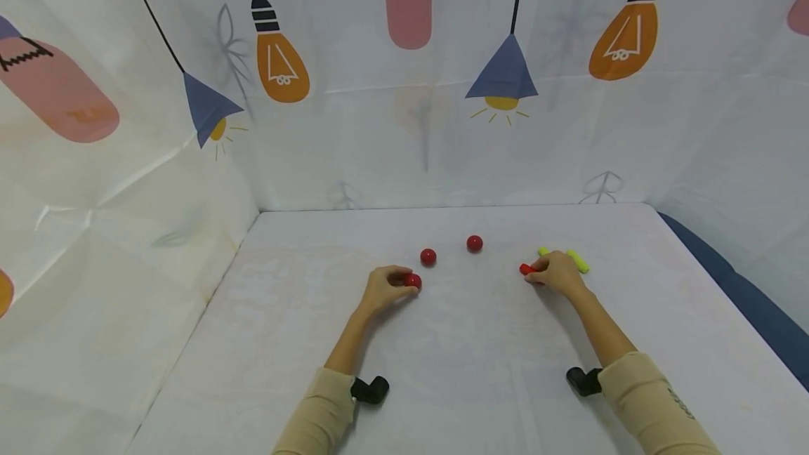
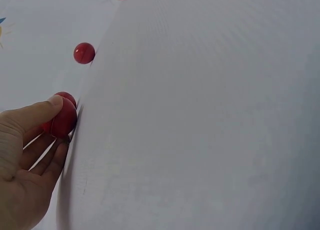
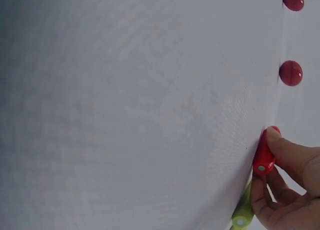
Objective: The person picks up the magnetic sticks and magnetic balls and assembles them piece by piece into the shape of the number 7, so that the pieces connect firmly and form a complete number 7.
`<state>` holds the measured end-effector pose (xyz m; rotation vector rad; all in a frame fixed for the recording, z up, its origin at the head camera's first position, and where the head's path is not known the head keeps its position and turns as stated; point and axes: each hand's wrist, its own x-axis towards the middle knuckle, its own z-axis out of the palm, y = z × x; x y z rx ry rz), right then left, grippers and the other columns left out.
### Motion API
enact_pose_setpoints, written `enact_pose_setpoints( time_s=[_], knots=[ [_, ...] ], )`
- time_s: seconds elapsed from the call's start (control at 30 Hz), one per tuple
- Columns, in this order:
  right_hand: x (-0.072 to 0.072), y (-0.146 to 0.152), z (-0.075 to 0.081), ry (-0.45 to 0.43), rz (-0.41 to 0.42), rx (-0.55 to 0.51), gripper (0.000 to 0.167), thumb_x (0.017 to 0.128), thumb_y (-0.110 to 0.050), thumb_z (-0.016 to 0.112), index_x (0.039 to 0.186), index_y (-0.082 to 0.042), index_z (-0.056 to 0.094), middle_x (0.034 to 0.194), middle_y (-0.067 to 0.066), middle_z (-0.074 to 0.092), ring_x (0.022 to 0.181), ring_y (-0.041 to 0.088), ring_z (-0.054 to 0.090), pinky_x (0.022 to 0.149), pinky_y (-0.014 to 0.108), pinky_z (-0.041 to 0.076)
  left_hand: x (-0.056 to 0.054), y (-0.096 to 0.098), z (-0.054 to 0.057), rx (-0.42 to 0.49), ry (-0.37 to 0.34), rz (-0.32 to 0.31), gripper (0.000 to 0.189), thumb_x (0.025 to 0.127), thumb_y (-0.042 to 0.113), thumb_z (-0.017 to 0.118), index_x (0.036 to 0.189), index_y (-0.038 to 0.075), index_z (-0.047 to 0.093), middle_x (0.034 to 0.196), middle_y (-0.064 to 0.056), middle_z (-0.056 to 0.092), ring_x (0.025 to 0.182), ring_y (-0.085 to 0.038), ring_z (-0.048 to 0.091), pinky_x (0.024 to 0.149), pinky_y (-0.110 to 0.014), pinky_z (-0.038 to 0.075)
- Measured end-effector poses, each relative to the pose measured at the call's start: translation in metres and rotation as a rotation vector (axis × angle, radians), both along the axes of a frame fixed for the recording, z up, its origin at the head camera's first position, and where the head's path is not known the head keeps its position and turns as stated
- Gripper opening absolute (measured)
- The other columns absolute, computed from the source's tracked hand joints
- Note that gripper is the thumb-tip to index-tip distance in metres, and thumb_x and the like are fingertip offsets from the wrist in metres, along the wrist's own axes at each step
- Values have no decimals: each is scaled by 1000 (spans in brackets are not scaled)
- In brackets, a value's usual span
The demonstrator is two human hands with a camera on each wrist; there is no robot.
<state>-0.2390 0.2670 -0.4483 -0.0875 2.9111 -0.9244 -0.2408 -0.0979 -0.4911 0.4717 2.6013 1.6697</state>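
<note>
My left hand (image 1: 383, 291) pinches a shiny red ball (image 1: 413, 281) between thumb and fingers, low over the white table. In the left wrist view the thumb lies across that ball (image 2: 62, 121). A second red ball (image 1: 428, 257) sits just beyond it, and a third (image 1: 475, 244) is farther back and right. My right hand (image 1: 559, 274) grips a short red cylinder (image 1: 527, 269) with rounded ends; a pale dot marks its near end in the right wrist view. Beside this hand lie two yellow-green cylinders, one (image 1: 578, 261) on its right and one (image 1: 543, 251) partly hidden behind it.
A white table (image 1: 468, 371) stretches under both arms. Behind it hangs a white curtain (image 1: 354, 146) printed with lamps and bulbs, which also runs along the left side. Dark blue fabric (image 1: 733, 286) shows past the right edge. Each wrist carries a black camera mount (image 1: 371, 390).
</note>
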Motion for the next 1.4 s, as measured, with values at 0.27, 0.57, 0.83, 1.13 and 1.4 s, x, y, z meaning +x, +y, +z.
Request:
enact_pose_setpoints(
  time_s=[0.27, 0.57, 0.83, 1.13, 1.4],
  knots=[
    [1, 0, 0, -24, -10, -1, 30, 79, -13, 74, 95, 12, 66, 90, 21, 64, 80, 29, 53, 68, 36, 47, 4, 7, -2, -15, -6, -5, 39, 76, 12, 78, 109, -4, 66, 105, -16, 67, 90, -24, 65, 83, -33, 53],
    [0, -1, -1, 23, 4, 0, 29, 78, -12, 75, 93, 12, 67, 88, 21, 65, 78, 27, 55, 62, 30, 45, 5, 15, -1, 31, 32, -15, 37, 74, 12, 79, 106, -4, 68, 101, -17, 68, 89, -26, 65, 82, -34, 54],
    [0, -1, -2, 39, 4, 3, 27, 78, -12, 74, 93, 11, 67, 89, 21, 65, 79, 29, 55, 64, 31, 45, 5, 17, -2, 38, 48, -15, 35, 75, 11, 79, 105, -4, 68, 101, -16, 69, 89, -27, 65, 81, -34, 54],
    [0, -1, -5, 35, 5, 13, 29, 79, -10, 73, 95, 12, 66, 91, 23, 64, 81, 30, 55, 70, 39, 47, 5, 16, -5, 41, 71, -14, 35, 75, 12, 79, 104, -4, 68, 99, -17, 69, 86, -25, 66, 79, -31, 54],
    [0, -4, -6, 16, 8, 28, 32, 79, -7, 71, 102, 14, 64, 93, 25, 63, 84, 32, 55, 77, 46, 45, 5, 17, -6, 25, 57, 3, 35, 76, 12, 78, 105, -3, 68, 100, -16, 69, 87, -24, 66, 79, -29, 54]
  ],
)
